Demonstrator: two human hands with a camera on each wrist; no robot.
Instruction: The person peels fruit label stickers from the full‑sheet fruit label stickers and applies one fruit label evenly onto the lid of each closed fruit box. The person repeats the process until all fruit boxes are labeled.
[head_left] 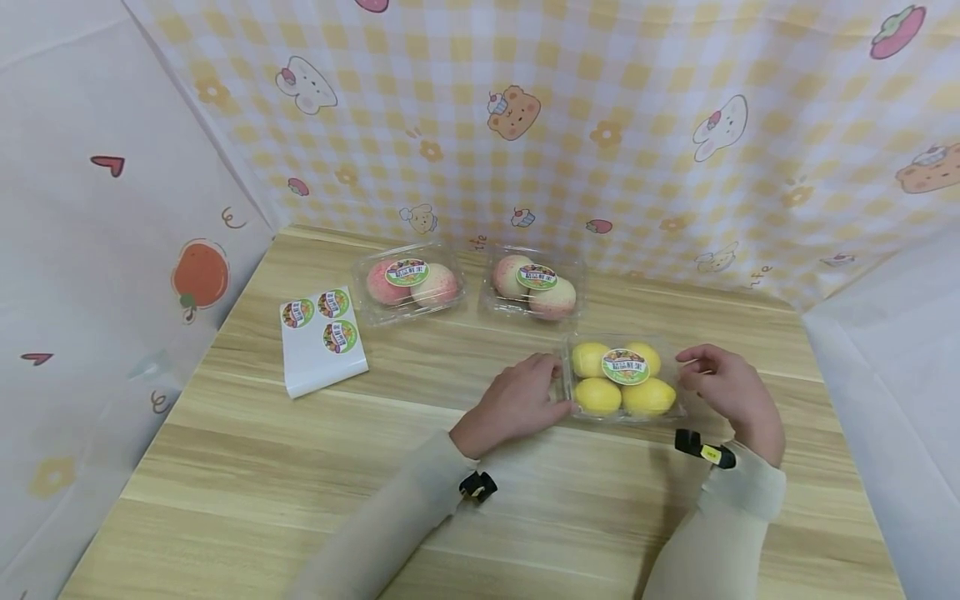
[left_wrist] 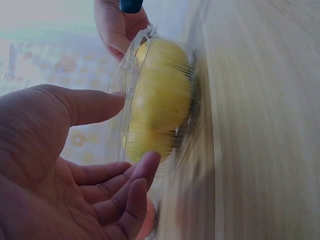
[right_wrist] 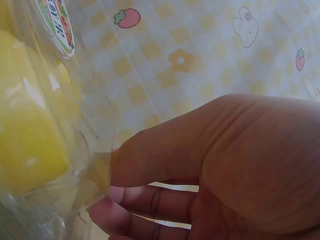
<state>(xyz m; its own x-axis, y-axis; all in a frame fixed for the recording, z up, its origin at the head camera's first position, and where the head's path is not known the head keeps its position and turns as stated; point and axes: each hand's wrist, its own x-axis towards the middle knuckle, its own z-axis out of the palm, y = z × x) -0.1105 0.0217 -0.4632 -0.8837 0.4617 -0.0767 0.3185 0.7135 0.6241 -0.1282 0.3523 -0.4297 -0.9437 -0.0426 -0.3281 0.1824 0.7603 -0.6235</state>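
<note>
A clear plastic box [head_left: 568, 392] holds several yellow lemons [head_left: 597, 396] under a round fruit label [head_left: 626, 367]. My left hand [head_left: 517, 400] is at the box's left side. In the left wrist view its thumb touches the rim, and the loosely bent fingers [left_wrist: 145, 167] lie along the ribbed side wall. On the opposite side is my right hand [head_left: 723, 387], its thumb and fingertips right at the box's edge. The right wrist view shows that thumb [right_wrist: 145, 155] beside the clear corner, close to the bent fingers.
Two more clear boxes of pinkish, peach-like fruit, the left [head_left: 408, 283] and the right [head_left: 534, 283], stand at the back, each labelled. A white sheet [head_left: 322, 362] with three round stickers lies at left on the wooden table [head_left: 300, 450]. Behind hangs a checked cloth [head_left: 570, 167].
</note>
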